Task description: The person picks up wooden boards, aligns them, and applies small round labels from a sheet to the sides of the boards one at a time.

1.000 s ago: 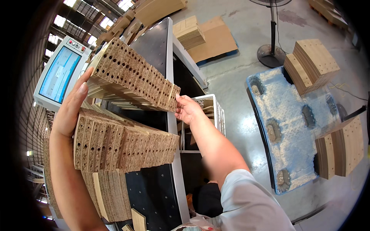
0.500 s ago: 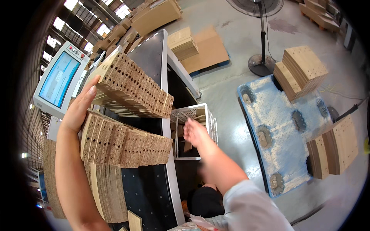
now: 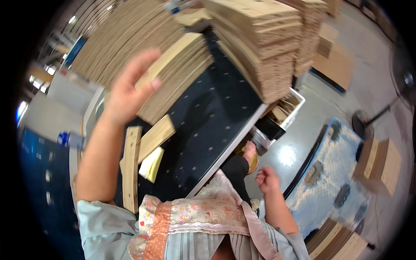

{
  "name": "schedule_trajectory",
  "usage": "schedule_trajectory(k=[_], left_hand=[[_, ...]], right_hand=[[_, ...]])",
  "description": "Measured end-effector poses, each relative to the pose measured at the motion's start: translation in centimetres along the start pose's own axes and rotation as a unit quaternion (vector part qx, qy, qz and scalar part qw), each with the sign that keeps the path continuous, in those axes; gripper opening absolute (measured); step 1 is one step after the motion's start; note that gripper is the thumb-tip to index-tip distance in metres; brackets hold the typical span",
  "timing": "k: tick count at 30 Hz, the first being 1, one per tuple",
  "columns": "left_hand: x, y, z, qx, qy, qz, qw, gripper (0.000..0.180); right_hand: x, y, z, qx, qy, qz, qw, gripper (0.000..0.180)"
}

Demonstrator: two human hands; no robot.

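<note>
I'm looking down at a workshop floor, grey and glossy, with a black table (image 3: 208, 125) dotted with small holes running up the middle of the view. Stacks of flat cardboard sheets crowd it: a tall stack (image 3: 264, 47) stands at the far right end of the table, and a slanted cardboard stack (image 3: 173, 73) leans across the upper left. The left hand (image 3: 128, 89) is raised and pressed flat against the near end of that slanted stack, fingers (image 3: 141, 65) spread wide and straight, thumb lying on the sheet edges; it grips nothing, it only bears against the stack. The right hand (image 3: 267, 179) hangs low beside the table's edge, over the floor, fingers curled in loosely to a narrow fist, and I see nothing held in it.

Containers now. A white wire basket (image 3: 291, 106) sits just past the table's right edge, under the tall stack, and I make out brown cardboard pieces lying inside it; how many, I cannot tell. On the floor to the right lies a blue pallet (image 3: 333, 173) with more cardboard stacks (image 3: 381, 164) standing on its far side and another pile (image 3: 338, 240) at its near corner.

On the table near me, two wooden strips (image 3: 132, 169) lie crossed, one long and upright in the view, the other slanting over it, with a yellow pad (image 3: 151, 164) just beside them. A fan base (image 3: 362, 123) stands on the floor beyond the pallet.
</note>
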State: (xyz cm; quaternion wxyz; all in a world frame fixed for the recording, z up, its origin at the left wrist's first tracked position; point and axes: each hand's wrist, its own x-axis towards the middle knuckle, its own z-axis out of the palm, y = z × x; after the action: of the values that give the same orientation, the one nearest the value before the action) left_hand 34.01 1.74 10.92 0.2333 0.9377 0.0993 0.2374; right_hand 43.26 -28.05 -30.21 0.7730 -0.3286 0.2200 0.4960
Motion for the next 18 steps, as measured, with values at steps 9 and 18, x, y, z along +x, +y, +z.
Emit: schedule_trajectory(k=[9,18], left_hand=[[-30.4,-5.5,1.1,0.060,0.011,-0.403,0.913,0.031],[-32.1,-6.6,4.0,0.230,0.114,-0.318,0.913,0.048]], right_hand=[[-6.5,-4.5,11.7,-0.076,-0.272,-0.143,0.949,0.015],[-8.3,7.8,22.4,-0.412,-0.406,-0.101,0.810,0.007]])
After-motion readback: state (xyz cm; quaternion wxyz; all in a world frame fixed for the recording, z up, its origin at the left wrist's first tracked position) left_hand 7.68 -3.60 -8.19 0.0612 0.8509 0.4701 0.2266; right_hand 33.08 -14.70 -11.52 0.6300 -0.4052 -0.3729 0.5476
